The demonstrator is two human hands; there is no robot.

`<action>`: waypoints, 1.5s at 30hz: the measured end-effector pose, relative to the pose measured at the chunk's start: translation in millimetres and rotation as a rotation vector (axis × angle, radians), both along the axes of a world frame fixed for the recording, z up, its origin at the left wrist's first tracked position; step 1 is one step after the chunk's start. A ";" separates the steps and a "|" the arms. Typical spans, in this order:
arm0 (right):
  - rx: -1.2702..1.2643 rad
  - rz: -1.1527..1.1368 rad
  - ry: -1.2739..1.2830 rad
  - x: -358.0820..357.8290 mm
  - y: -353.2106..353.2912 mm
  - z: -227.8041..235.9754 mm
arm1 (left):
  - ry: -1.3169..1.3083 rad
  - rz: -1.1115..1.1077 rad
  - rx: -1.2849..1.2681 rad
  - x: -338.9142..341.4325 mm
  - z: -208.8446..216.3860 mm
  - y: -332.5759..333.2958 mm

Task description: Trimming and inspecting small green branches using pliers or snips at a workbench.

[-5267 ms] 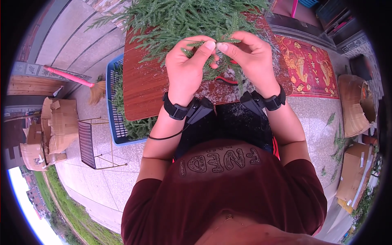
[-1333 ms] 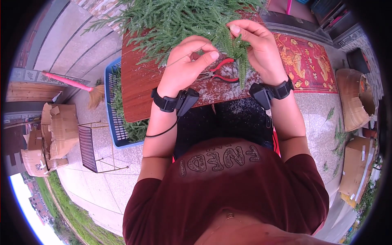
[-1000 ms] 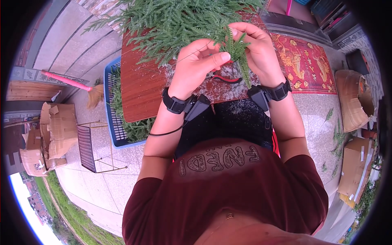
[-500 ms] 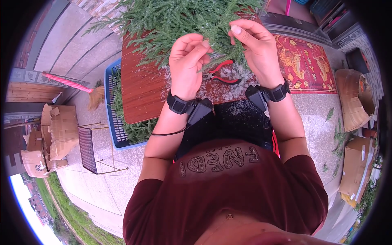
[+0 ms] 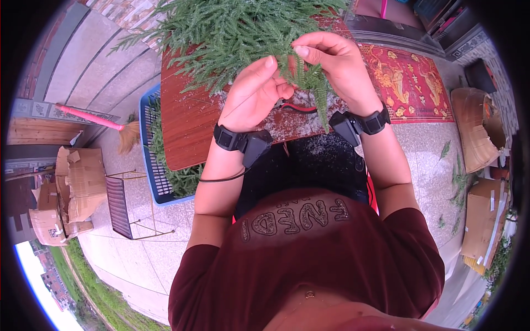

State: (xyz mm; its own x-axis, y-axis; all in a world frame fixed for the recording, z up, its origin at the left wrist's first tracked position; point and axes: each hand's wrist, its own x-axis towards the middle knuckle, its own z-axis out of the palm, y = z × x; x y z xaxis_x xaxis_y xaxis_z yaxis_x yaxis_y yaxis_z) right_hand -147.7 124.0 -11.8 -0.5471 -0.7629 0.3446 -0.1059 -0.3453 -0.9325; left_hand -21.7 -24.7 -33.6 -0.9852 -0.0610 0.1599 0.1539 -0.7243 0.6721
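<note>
My right hand (image 5: pixel 338 65) is closed in a pinch on a green artificial fern-like sprig (image 5: pixel 314 85), whose fronds hang down between my hands. Curled beside it, my left hand (image 5: pixel 253 95) has its thumb raised and its fingers closed at the sprig's near side; a thin stem crosses its palm. Partly hidden behind the sprig lie red-and-black handled pliers (image 5: pixel 298 107) on the brown tabletop (image 5: pixel 190 129). A large heap of similar green sprigs (image 5: pixel 232 33) covers the table's far side.
White flakes (image 5: pixel 276 126) litter the tabletop's near edge. A blue basket (image 5: pixel 152 149) with more greenery stands left of the table. Farther left are a pink-handled broom (image 5: pixel 91 115), a cardboard box (image 5: pixel 83 174) and a small metal-legged rack (image 5: pixel 118 204). A red patterned mat (image 5: pixel 411 83) lies right.
The right hand has shifted slightly left, and the sprig now hangs down over the pliers. My left hand has turned, showing its palm with a thin stem across it.
</note>
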 end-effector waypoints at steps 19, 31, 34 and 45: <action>0.155 -0.184 0.238 -3.4 9.1 8.6 | 0.018 0.014 -0.076 3.2 -14.4 -12.1; 0.214 -0.023 0.340 5.5 26.0 32.8 | -0.018 0.052 -0.116 5.6 -7.9 -8.7; 0.305 -0.007 0.372 3.0 27.6 32.5 | -0.021 0.053 -0.154 6.8 -6.3 -8.2; 0.405 -0.077 0.485 11.0 22.1 27.6 | -0.041 0.040 -0.124 9.7 -0.9 -6.1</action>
